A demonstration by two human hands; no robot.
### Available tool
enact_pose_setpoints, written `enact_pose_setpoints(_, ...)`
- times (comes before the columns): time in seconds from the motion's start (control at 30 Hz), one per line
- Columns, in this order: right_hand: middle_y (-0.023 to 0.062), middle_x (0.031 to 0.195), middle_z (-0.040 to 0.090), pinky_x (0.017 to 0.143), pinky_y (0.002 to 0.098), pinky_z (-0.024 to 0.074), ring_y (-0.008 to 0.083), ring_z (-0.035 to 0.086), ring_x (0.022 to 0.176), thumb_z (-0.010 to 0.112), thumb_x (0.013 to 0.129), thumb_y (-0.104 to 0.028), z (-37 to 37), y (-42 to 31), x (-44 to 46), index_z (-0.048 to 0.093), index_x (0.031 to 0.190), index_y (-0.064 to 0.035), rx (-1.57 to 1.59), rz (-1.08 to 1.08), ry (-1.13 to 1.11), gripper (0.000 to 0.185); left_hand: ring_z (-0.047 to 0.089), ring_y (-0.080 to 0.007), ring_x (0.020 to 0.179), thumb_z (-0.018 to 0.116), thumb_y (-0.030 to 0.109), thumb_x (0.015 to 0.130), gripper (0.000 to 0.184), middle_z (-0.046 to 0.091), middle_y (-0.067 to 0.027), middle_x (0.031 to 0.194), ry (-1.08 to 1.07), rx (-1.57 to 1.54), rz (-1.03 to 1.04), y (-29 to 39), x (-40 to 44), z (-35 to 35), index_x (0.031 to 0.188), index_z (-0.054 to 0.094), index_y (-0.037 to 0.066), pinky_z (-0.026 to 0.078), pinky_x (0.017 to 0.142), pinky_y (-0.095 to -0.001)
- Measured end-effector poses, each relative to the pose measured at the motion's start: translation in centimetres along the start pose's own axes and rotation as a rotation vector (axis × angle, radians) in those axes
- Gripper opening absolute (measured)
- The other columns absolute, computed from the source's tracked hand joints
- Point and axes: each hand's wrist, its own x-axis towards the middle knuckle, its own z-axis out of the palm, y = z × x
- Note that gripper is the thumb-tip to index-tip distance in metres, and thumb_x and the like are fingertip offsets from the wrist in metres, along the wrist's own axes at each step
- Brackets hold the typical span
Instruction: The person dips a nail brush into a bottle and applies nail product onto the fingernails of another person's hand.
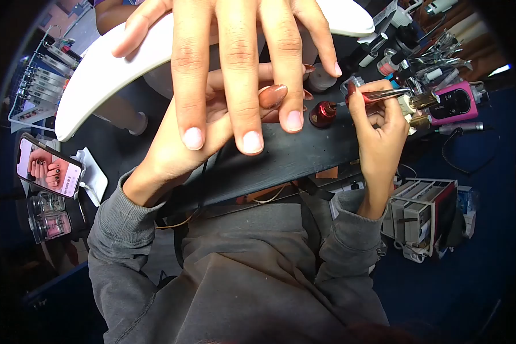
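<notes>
Another person's hand (241,63) reaches in from the top, palm down with fingers spread, the nails looking bare or pale. Beneath it is my left hand (203,123), its brown-nailed thumb pressed on that hand's ring finger from above and its other fingers underneath. To the right, my right hand (381,123) pinches a slim brush (387,94) with a red and silver handle. The brush's thin tip points left, close to the neck of an open dark red nail polish bottle (323,114) standing on the dark table; whether they touch I cannot tell.
A white curved armrest (92,92) spans the top. On the left are a phone (49,166) showing painted nails and a rack (40,86). At right stand gold-capped bottles (421,109), a pink device (454,103) and metal tools (444,54). A drawer unit (421,215) sits lower right.
</notes>
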Motion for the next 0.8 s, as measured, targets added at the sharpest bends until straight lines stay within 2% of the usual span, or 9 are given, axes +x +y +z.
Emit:
enact_pose_setpoints(0.07, -0.0020, 0.054, 0.047, 0.043, 0.0158, 0.0310, 0.0008, 0.039, 0.048, 0.057, 0.073, -0.005, 0.0, -0.2, 0.0, 0.050, 0.071, -0.0019, -0.040, -0.032, -0.028, 0.008, 0.050, -0.0219, 0.095, 0.045, 0.021, 0.082, 0.043, 0.047, -0.0149, 0.105, -0.018, -0.007, 0.031, 0.3, -0.1, -0.1, 0.115, 0.033, -0.004, 0.040, 0.084, -0.0309)
enact_pose_setpoints(0.17, 0.0043, 0.057, 0.050, 0.043, 0.0228, 0.0365, 0.0107, 0.046, 0.045, 0.061, 0.069, -0.009, -0.1, -0.1, 0.1, 0.051, 0.071, -0.0015, -0.326, -0.163, -0.186, 0.012, 0.049, -0.0224, 0.095, 0.051, 0.026, 0.079, 0.050, 0.044, -0.0138, 0.108, -0.033, -0.124, 0.003, 1.7, -0.5, 0.3, 0.116, 0.033, -0.003, 0.041, 0.083, -0.0339)
enact_pose_setpoints(0.2, 0.0064, 0.059, 0.051, 0.045, 0.0261, 0.0383, 0.0157, 0.048, 0.046, 0.062, 0.067, -0.010, 0.0, -0.4, 0.0, 0.052, 0.069, -0.0014, -0.351, -0.180, -0.215, 0.014, 0.052, -0.0203, 0.090, 0.049, 0.025, 0.080, 0.042, 0.049, -0.0129, 0.101, 0.012, -0.190, 0.034, 1.7, -0.7, 0.3, 0.110, 0.038, -0.003, 0.042, 0.080, -0.0316)
enact_pose_setpoints(0.23, 0.0064, 0.059, 0.051, 0.045, 0.0261, 0.0383, 0.0157, 0.048, 0.046, 0.062, 0.067, -0.010, 0.0, -0.5, -0.1, 0.052, 0.069, -0.0014, -0.353, -0.182, -0.214, 0.014, 0.054, -0.0183, 0.086, 0.047, 0.023, 0.082, 0.036, 0.054, -0.0119, 0.094, 0.058, -0.256, 0.064, 1.6, -0.8, 0.2, 0.105, 0.044, -0.004, 0.044, 0.078, -0.0294)
enact_pose_setpoints(0.3, 0.0061, 0.059, 0.051, 0.045, 0.0262, 0.0383, 0.0154, 0.048, 0.046, 0.062, 0.067, -0.010, 0.1, -0.7, -0.2, 0.052, 0.069, -0.0012, -0.321, -0.130, -0.217, 0.013, 0.053, -0.0197, 0.088, 0.047, 0.024, 0.082, 0.039, 0.052, -0.0141, 0.096, 0.003, -0.222, 0.088, 1.8, -1.1, -0.3, 0.107, 0.042, -0.005, 0.045, 0.078, -0.0299)
enact_pose_setpoints(0.37, 0.0061, 0.059, 0.051, 0.045, 0.0261, 0.0383, 0.0153, 0.048, 0.046, 0.062, 0.068, -0.010, 0.1, -0.8, -0.2, 0.052, 0.069, -0.0010, -0.326, -0.132, -0.200, 0.013, 0.052, -0.0166, 0.088, 0.061, 0.048, 0.064, 0.076, 0.048, -0.0083, 0.101, 0.047, -0.190, -0.233, 2.5, -1.0, -0.2, 0.115, 0.032, 0.001, 0.043, 0.076, -0.0284)
enact_pose_setpoints(0.53, 0.0058, 0.058, 0.051, 0.044, 0.0240, 0.0377, 0.0129, 0.048, 0.045, 0.061, 0.069, -0.008, 0.4, -0.1, -0.6, 0.052, 0.071, -0.0008, -0.281, -0.127, -0.110, 0.011, 0.053, -0.0150, 0.086, 0.062, 0.048, 0.064, 0.077, 0.049, -0.0070, 0.098, -0.023, -0.222, -0.154, 2.1, -1.2, -0.7, 0.117, 0.031, 0.001, 0.043, 0.077, -0.0278)
enact_pose_setpoints(0.73, 0.0016, 0.058, 0.052, 0.040, 0.0171, 0.0349, 0.0036, 0.045, 0.046, 0.060, 0.071, -0.006, 0.6, 0.4, -0.6, 0.051, 0.070, -0.0010, -0.141, -0.152, 0.024, 0.010, 0.051, -0.0166, 0.089, 0.061, 0.048, 0.064, 0.079, 0.047, -0.0080, 0.100, -0.045, -0.218, -0.156, 2.2, -1.0, -0.5, 0.118, 0.028, 0.000, 0.042, 0.079, -0.0306)
enact_pose_setpoints(0.8, 0.0008, 0.058, 0.051, 0.040, 0.0157, 0.0344, 0.0020, 0.044, 0.046, 0.059, 0.073, -0.009, 0.7, 1.0, -0.5, 0.050, 0.069, -0.0009, 0.140, -0.006, 0.138, 0.013, 0.050, -0.0173, 0.091, 0.062, 0.048, 0.063, 0.081, 0.046, -0.0085, 0.100, -0.028, -0.229, -0.185, 2.2, -0.9, -0.4, 0.118, 0.027, -0.001, 0.042, 0.080, -0.0317)
